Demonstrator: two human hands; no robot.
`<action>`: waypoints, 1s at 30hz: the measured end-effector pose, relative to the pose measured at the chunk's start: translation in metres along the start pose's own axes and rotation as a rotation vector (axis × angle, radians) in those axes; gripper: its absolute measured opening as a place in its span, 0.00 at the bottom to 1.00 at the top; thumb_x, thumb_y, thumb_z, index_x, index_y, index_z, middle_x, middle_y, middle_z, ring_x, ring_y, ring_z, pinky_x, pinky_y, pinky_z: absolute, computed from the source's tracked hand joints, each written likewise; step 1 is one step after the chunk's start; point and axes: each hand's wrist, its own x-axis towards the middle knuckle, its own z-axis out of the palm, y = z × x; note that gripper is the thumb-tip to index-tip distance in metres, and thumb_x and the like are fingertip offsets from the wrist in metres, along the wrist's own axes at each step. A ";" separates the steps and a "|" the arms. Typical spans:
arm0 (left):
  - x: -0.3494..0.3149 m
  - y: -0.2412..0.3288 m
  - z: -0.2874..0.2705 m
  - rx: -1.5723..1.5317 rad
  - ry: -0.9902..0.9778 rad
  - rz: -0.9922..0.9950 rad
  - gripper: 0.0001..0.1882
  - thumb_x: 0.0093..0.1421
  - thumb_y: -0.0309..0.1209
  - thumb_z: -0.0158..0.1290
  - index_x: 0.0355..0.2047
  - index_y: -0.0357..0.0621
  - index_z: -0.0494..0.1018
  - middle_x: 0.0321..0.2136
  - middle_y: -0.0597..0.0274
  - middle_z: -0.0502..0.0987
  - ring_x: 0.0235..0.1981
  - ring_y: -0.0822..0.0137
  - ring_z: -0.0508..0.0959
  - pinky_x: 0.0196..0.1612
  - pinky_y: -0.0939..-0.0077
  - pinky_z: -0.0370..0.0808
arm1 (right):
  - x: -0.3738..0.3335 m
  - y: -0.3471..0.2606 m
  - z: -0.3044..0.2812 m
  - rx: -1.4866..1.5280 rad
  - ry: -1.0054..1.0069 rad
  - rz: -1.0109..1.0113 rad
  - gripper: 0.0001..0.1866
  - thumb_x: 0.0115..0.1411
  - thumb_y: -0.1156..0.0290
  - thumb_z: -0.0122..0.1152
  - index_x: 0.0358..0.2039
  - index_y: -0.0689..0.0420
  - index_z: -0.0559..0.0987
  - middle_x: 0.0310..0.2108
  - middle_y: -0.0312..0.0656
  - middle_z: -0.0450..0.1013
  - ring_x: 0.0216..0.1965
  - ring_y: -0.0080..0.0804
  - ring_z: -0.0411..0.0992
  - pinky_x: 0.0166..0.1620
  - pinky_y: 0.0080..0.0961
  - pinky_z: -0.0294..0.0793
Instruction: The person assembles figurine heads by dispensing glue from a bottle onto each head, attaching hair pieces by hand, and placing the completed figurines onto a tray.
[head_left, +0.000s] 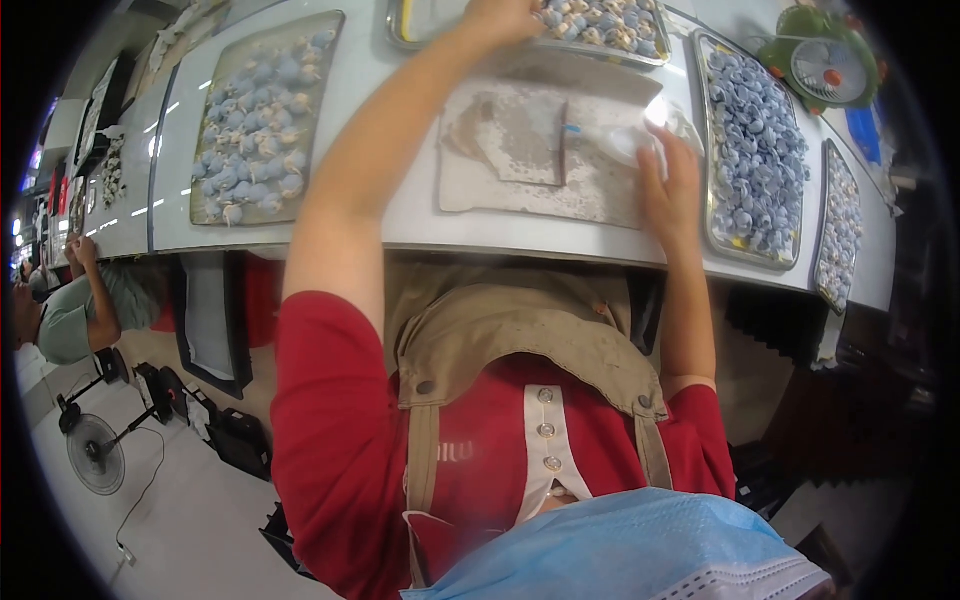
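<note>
My left hand (500,18) reaches to the far edge, over the left part of a metal tray (590,48) of small pale and blue-grey pieces (610,18). The top of the picture cuts it off, and its fingertips are mostly hidden. Low over a stained grey-white sheet (500,195), my right hand (673,185) has its thumb and forefinger around the end of a blurred translucent bottle (622,145). A thin blue tip on the bottle points left. Under that tip lies a smaller, stained flat piece with a dark right edge (563,145).
At left, a tray (212,210) holds spread-out blue and cream pieces. Right of the sheet stands a tray packed with blue-grey pieces (755,150), then a narrower tray (838,225). A green fan (822,65) is at the far right. Another person (75,305) works farther left.
</note>
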 end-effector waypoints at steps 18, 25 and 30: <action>-0.256 0.139 -0.006 -1.550 -0.071 -0.499 0.18 0.57 0.21 0.51 0.48 0.35 0.65 0.41 0.59 0.73 0.39 0.70 0.75 0.38 0.83 0.72 | -0.050 -0.036 -0.038 0.699 -0.007 0.324 0.14 0.50 0.67 0.61 0.33 0.62 0.73 0.31 0.39 0.67 0.36 0.27 0.65 0.41 0.21 0.64; -0.266 0.144 -0.003 -1.468 -0.128 -0.481 0.19 0.54 0.18 0.53 0.47 0.36 0.65 0.39 0.61 0.72 0.35 0.76 0.73 0.39 0.85 0.72 | -0.060 -0.040 -0.066 0.345 0.010 -0.047 0.15 0.39 0.71 0.66 0.28 0.62 0.75 0.32 0.42 0.66 0.36 0.33 0.64 0.40 0.24 0.64; -0.269 0.146 0.000 -1.366 -0.100 -0.413 0.20 0.53 0.16 0.54 0.46 0.37 0.66 0.35 0.63 0.72 0.33 0.78 0.71 0.37 0.86 0.71 | -0.057 -0.049 -0.070 0.256 0.003 -0.077 0.17 0.33 0.71 0.70 0.26 0.61 0.76 0.30 0.43 0.66 0.35 0.36 0.64 0.39 0.25 0.64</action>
